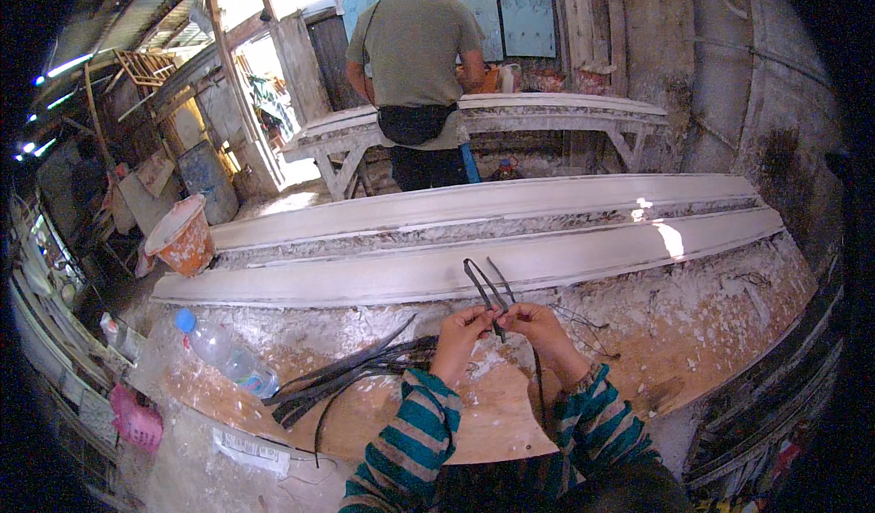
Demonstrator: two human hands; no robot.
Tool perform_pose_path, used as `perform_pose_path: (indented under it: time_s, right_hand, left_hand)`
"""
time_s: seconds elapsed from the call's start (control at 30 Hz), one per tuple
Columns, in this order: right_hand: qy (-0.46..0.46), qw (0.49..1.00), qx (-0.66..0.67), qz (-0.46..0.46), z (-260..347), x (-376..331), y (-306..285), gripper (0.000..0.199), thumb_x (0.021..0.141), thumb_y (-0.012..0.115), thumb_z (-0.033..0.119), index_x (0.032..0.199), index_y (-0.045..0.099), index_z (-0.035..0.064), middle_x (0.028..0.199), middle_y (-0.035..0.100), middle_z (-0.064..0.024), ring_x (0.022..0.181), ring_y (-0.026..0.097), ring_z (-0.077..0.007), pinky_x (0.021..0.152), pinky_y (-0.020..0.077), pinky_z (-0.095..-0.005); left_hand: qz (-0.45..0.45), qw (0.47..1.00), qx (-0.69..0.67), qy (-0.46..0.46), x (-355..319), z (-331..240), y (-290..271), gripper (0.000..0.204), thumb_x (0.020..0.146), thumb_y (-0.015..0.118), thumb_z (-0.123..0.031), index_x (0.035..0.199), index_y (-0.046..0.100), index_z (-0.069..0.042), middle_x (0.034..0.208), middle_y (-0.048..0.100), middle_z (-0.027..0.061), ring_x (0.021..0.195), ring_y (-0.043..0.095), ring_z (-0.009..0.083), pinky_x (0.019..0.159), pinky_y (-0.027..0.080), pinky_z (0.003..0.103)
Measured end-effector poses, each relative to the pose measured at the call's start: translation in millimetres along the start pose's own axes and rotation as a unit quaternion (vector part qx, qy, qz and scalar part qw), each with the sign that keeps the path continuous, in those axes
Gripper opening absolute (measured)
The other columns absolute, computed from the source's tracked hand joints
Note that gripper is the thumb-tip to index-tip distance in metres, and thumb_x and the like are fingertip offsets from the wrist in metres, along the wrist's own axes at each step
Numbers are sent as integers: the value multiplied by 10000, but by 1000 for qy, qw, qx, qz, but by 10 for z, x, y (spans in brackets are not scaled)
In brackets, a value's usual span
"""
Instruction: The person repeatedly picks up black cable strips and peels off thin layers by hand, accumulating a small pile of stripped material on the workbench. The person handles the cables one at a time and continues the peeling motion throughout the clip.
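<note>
A thin black flexible strip point(499, 330) is pinched between the fingertips of both my hands, over the near side of the workbench. It bends into a narrow loop above the fingers, and one end hangs down beside my right wrist. My left hand point(463, 335) is closed on it from the left. Close beside it, my right hand point(540, 327) grips the same strip from the other side. Several loose black strips point(355, 367) lie in a bundle on the wood, left of my left hand. Whether the strip is tied or only folded, I cannot tell.
Two long white mouldings point(410, 278) run across the dusty workbench point(629, 363) beyond my hands. At left are a clear plastic bottle point(228, 353) and an orange bucket point(185, 238). Farther back, a person point(421, 53) stands at another bench point(583, 107), back turned.
</note>
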State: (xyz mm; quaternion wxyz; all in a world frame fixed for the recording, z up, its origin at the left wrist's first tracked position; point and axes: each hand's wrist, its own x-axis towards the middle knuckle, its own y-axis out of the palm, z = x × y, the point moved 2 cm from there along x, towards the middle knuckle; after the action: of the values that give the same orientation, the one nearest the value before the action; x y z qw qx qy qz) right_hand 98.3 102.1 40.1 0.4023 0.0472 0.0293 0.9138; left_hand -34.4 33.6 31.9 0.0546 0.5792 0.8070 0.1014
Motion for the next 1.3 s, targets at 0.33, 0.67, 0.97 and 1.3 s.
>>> perform_pose_path:
  time_s: [0.33,0.67,0.97,1.3]
  right_hand:
    - [-24,999,-5,-22,-41,30,-31,94,754,640,74,736,549,58,791,616,-36,762,560,-107,729,430,-238]
    - [1,999,43,-10,25,-7,-11,108,761,629,81,715,532,70,805,611,-38,758,544,-109,729,411,-233]
    - [-18,998,52,-6,3,9,-5,118,752,650,93,722,536,79,769,601,-12,733,532,-86,714,412,-226]
    - [-54,997,34,-41,-56,38,-26,124,753,643,72,768,520,73,744,579,7,704,530,-77,669,421,-209]
  left_hand:
    - [25,1000,-15,6,53,62,-45,211,797,609,-119,960,583,13,850,628,54,706,564,108,647,459,222]
    - [30,999,-31,4,40,36,-44,191,800,606,-108,948,565,4,867,628,71,755,585,128,670,478,242]
    - [52,995,-88,-22,28,19,-39,121,812,583,-74,916,566,-15,836,627,59,735,590,132,661,490,249]
    - [52,997,-63,-1,-5,-16,-5,169,790,603,-62,943,589,8,867,635,72,776,599,150,710,496,271]
